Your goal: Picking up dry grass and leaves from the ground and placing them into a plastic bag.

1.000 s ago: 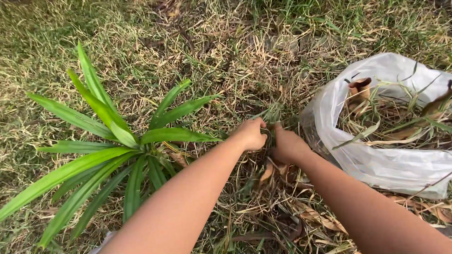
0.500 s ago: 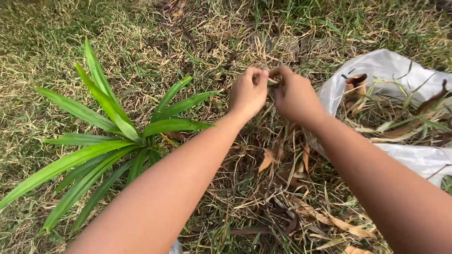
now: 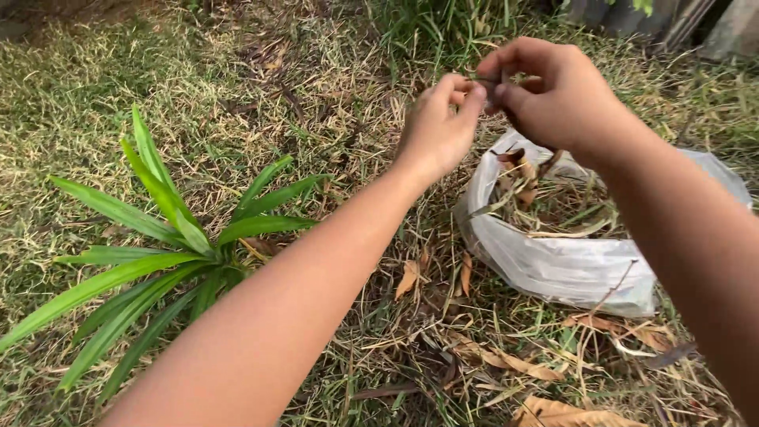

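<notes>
both hands are raised over the white plastic bag (image 3: 553,273) on the grass. the left hand (image 3: 439,130) and right hand (image 3: 553,91) pinch a small dark scrap of plant debris (image 3: 492,81) together between fingertips, right above the bag's open mouth, which already holds dry leaves. a green spiky plant (image 3: 166,237) stands well to the left.

bright green plant (image 3: 158,237), white plastic bag (image 3: 553,269), brown dry leaves (image 3: 506,364), yellow-green patchy grass (image 3: 118,87)
</notes>
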